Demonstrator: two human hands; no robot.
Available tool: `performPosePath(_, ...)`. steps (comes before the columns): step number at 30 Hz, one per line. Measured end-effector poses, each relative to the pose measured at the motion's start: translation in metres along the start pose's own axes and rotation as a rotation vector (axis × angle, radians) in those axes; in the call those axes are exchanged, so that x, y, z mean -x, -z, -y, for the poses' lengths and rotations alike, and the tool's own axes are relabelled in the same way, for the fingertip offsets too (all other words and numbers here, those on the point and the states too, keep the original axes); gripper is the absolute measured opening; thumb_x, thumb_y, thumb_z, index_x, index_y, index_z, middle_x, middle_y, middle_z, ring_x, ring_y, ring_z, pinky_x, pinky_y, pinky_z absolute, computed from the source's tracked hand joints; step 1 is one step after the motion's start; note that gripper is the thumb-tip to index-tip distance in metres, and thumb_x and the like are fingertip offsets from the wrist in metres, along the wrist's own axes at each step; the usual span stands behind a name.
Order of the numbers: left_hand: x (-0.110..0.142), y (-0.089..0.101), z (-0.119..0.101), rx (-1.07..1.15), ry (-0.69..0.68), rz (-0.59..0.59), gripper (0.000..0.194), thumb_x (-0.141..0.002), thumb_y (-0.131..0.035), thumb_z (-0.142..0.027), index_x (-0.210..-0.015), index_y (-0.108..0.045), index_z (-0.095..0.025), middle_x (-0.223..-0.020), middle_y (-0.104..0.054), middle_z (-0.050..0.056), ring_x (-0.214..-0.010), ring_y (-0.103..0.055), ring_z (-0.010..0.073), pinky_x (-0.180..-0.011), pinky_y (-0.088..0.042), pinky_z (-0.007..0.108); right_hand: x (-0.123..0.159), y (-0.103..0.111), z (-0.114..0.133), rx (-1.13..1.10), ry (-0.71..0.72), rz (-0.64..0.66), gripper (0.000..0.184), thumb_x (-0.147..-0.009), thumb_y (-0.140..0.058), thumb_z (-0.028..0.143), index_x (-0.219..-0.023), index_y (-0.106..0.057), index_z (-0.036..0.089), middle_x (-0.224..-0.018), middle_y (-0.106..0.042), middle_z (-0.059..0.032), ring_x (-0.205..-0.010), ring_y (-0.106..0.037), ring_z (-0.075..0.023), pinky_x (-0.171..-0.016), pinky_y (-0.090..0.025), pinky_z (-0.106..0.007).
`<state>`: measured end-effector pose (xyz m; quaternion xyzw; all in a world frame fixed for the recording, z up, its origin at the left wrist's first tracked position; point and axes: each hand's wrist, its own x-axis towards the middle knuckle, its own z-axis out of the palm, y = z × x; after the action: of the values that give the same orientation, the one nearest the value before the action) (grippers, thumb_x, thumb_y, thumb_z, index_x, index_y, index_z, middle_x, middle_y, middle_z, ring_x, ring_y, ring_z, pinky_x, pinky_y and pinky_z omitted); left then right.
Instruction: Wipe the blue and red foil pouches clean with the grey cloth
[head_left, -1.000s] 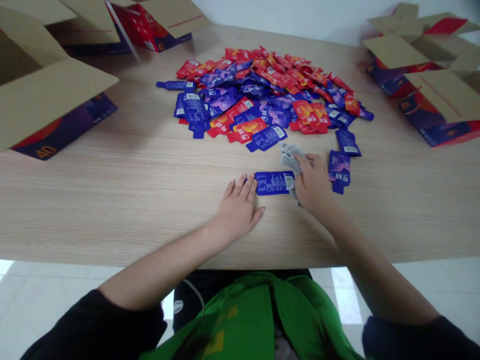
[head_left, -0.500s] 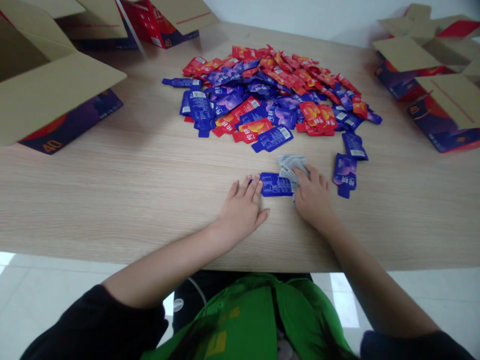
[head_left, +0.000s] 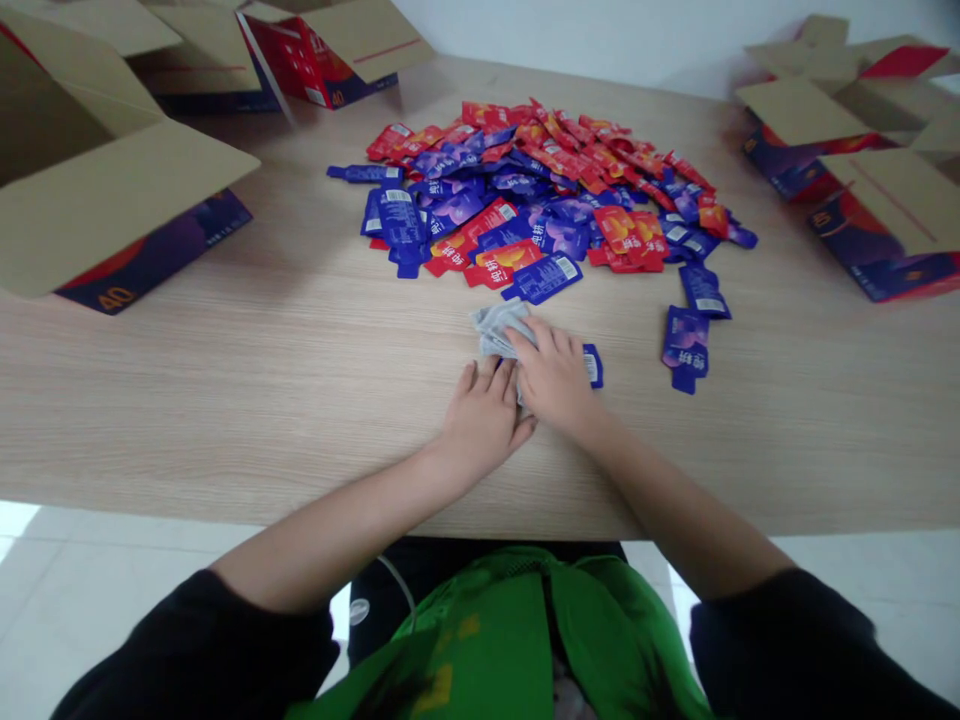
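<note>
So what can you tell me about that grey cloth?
The grey cloth looks like soft fabric, bunched in loose folds. The right hand holds it low over the wooden table, covering its middle. One end sticks out beyond the fingertips; a small piece shows near the left hand. Whether it touches that hand is unclear.

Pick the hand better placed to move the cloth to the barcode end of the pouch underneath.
Probably the right hand: it holds the grey cloth and lies nearer the barcode end of the blue pouch. The left hand rests by the other end.
</note>
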<state>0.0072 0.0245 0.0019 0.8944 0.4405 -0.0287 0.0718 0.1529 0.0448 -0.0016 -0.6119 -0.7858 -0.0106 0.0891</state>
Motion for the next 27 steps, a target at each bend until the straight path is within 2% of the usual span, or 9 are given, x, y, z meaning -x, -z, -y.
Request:
performPosePath(5,-0.002,-0.001,-0.002,-0.013,0.009,0.012,0.069,-0.105,-0.046,-0.045,-0.160,-0.034,-0.006,-0.169,-0.024,0.015,-0.156,-0.026,0.0339,-0.125,-0.027,0.055,0.025,-0.002,-0.039,0.080,-0.183,-0.070,0.057,-0.094,-0.043,0.021,-0.149,-0.052,0.018,-0.153,-0.049,-0.0173,-0.122,-0.051,-0.0371,-0.098,-0.043,-0.055)
performPosePath(9,-0.003,-0.002,-0.004,-0.022,0.015,0.020,0.068,-0.105,-0.043,-0.043,-0.160,-0.034,-0.004,-0.169,-0.022,0.016,-0.156,-0.026,0.0343,-0.124,-0.028,0.055,0.041,0.002,-0.076,0.113,-0.325,-0.051,0.056,-0.094,-0.041,0.021,-0.148,-0.054,0.018,-0.151,-0.048,-0.0180,-0.120,-0.053,-0.0381,-0.094,-0.047,-0.055)
performPosePath(12,-0.003,-0.002,-0.005,-0.024,0.019,0.007,0.068,-0.105,-0.043,-0.043,-0.159,-0.034,-0.003,-0.169,-0.022,0.016,-0.156,-0.026,0.0346,-0.124,-0.028,0.055,0.038,0.009,-0.090,0.085,-0.393,-0.035,0.055,-0.092,-0.041,0.019,-0.145,-0.056,0.018,-0.147,-0.050,-0.0186,-0.118,-0.054,-0.0372,-0.093,-0.049,-0.055)
performPosePath(14,-0.003,-0.002,-0.005,-0.026,0.023,0.001,0.069,-0.105,-0.043,-0.043,-0.159,-0.034,-0.002,-0.169,-0.022,0.016,-0.156,-0.026,0.0350,-0.124,-0.028,0.056,0.029,0.015,-0.085,0.014,-0.360,-0.097,0.054,-0.092,-0.039,0.017,-0.143,-0.056,0.015,-0.143,-0.051,-0.0194,-0.121,-0.053,-0.0353,-0.098,-0.047,-0.053)
performPosePath(17,-0.003,-0.001,-0.005,-0.023,0.020,-0.008,0.069,-0.105,-0.044,-0.043,-0.159,-0.035,-0.002,-0.169,-0.023,0.017,-0.156,-0.027,0.0348,-0.124,-0.029,0.056,0.010,0.019,-0.056,-0.101,-0.207,-0.216,0.054,-0.093,-0.036,0.014,-0.144,-0.054,0.011,-0.146,-0.048,-0.0209,-0.129,-0.048,-0.0323,-0.106,-0.042,-0.050)
performPosePath(19,-0.003,0.000,-0.005,-0.020,0.022,-0.009,0.069,-0.104,-0.045,-0.043,-0.158,-0.036,-0.002,-0.168,-0.026,0.018,-0.156,-0.027,0.0350,-0.123,-0.029,0.056,0.001,0.015,-0.032,-0.127,-0.107,-0.194,0.055,-0.093,-0.037,0.014,-0.145,-0.054,0.013,-0.151,-0.046,-0.0194,-0.129,-0.047,-0.0315,-0.105,-0.041,-0.049)
performPosePath(22,-0.003,0.000,-0.005,-0.018,0.031,-0.001,0.067,-0.104,-0.046,-0.043,-0.157,-0.039,-0.002,-0.165,-0.035,0.019,-0.154,-0.031,0.0352,-0.123,-0.029,0.055,-0.004,0.004,-0.008,-0.076,-0.015,-0.067,0.052,-0.094,-0.043,0.018,-0.143,-0.059,0.019,-0.154,-0.047,-0.0147,-0.124,-0.049,-0.0327,-0.101,-0.040,-0.050)
performPosePath(24,-0.003,0.000,-0.005,-0.017,0.032,-0.002,0.066,-0.105,-0.045,-0.043,-0.157,-0.039,-0.003,-0.164,-0.037,0.018,-0.154,-0.032,0.0347,-0.123,-0.029,0.055,0.000,-0.001,-0.008,-0.016,-0.012,-0.021,0.050,-0.095,-0.045,0.021,-0.143,-0.060,0.021,-0.154,-0.049,-0.0142,-0.122,-0.050,-0.0340,-0.099,-0.040,-0.051)
performPosePath(27,-0.003,0.000,-0.005,-0.020,0.028,0.003,0.067,-0.106,-0.044,-0.043,-0.159,-0.035,-0.005,-0.168,-0.028,0.015,-0.155,-0.029,0.0339,-0.123,-0.030,0.055,0.013,-0.003,-0.027,0.067,-0.107,-0.037,0.052,-0.094,-0.046,0.021,-0.145,-0.058,0.020,-0.153,-0.049,-0.0155,-0.121,-0.050,-0.0357,-0.097,-0.041,-0.052)
